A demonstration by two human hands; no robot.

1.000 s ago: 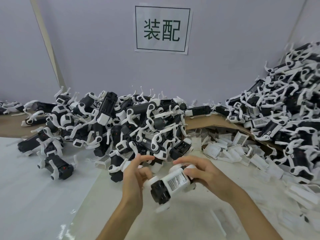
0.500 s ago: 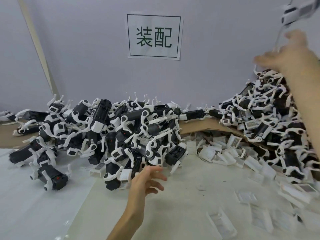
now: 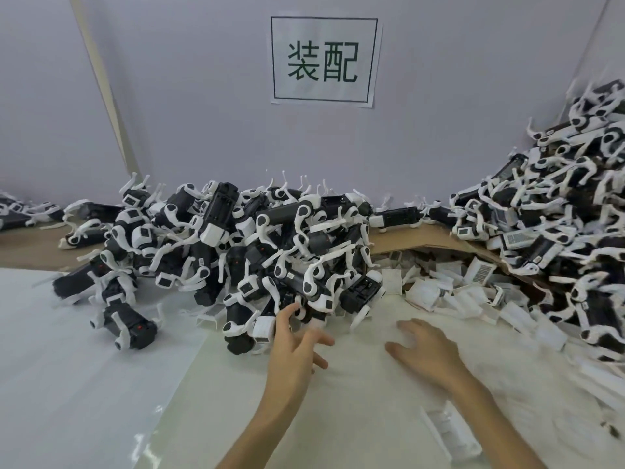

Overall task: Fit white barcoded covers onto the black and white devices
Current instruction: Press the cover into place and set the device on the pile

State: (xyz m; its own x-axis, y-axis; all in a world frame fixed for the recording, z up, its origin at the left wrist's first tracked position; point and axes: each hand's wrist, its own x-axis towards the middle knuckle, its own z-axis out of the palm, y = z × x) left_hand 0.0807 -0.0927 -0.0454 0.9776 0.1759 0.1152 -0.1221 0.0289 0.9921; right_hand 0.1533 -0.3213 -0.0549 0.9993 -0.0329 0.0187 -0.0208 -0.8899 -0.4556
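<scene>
Left hand (image 3: 297, 346) is empty, fingers spread, tips right at the near edge of the device pile (image 3: 236, 252), while the right hand (image 3: 426, 353) hovers flat and loose over the table (image 3: 365, 421), holding nothing. Best bet looks like lifting one free device off the front rather than tugging a tangled one. The right can then take one of the covers (image 3: 436, 292) heaped just beyond it, barcode side out, ready to press home.
</scene>
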